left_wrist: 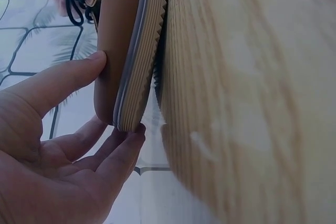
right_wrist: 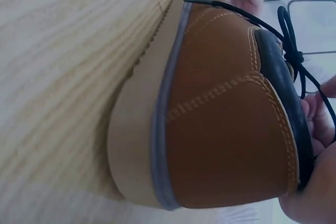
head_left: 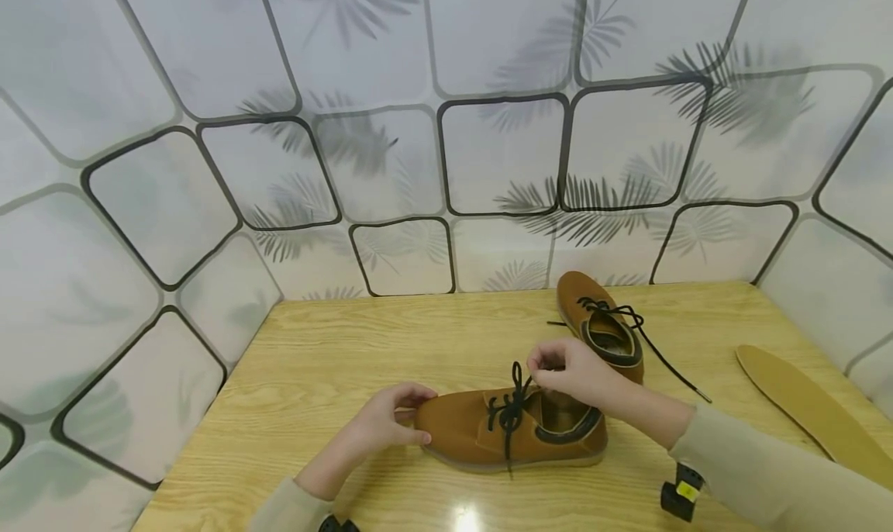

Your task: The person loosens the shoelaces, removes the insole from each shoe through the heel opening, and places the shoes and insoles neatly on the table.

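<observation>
A brown lace-up shoe (head_left: 456,427) lies on its sole in front of me, toe to the left, its heel (right_wrist: 226,150) filling the right wrist view. My left hand (head_left: 391,419) grips the toe; in the left wrist view its thumb presses the upper (left_wrist: 118,40) and the fingertips reach the edge of the ribbed sole (left_wrist: 137,85). Above the shoe's opening, my right hand (head_left: 572,369) pinches one strand of the black shoelace (head_left: 512,412). The lace is knotted with a small loop standing up, and another strand hangs down the near side.
Behind my right hand stands the matching brown shoe (head_left: 582,291), its black lace trailing to the right across the wooden table (head_left: 335,338). A tan insole (head_left: 802,392) lies at the right edge. Patterned fabric (head_left: 502,160) encloses the back and sides.
</observation>
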Demonstrator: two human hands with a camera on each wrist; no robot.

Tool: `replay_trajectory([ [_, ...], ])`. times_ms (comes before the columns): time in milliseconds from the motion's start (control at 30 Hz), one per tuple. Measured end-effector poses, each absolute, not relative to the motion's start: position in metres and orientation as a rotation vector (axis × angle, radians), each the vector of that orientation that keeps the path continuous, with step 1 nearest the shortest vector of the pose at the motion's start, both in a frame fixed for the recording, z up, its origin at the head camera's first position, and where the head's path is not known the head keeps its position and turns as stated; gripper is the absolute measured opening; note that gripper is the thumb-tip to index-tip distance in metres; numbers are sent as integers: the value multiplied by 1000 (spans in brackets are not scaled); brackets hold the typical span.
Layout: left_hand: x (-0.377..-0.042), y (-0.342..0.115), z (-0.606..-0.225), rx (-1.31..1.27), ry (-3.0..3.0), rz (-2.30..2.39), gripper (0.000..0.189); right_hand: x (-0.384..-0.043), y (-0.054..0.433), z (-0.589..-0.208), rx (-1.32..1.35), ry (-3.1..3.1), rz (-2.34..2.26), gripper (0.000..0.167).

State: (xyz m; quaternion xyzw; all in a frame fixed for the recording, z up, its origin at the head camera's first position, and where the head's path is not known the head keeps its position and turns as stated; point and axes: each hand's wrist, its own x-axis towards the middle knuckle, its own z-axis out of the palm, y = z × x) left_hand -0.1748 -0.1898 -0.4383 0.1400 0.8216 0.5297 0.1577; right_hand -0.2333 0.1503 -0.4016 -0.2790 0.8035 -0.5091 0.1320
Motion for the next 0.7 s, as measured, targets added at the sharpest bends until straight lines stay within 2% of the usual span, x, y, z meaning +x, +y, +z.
replay_trajectory([
  [267,-176,-190,-440,429,2354,1507,57,-236,155,-395,-1020,2303,-1286,7],
  [700,-175,-190,-439,411,2367,1497,58,-236,150,-392,-1143,2366,-1216,8],
])
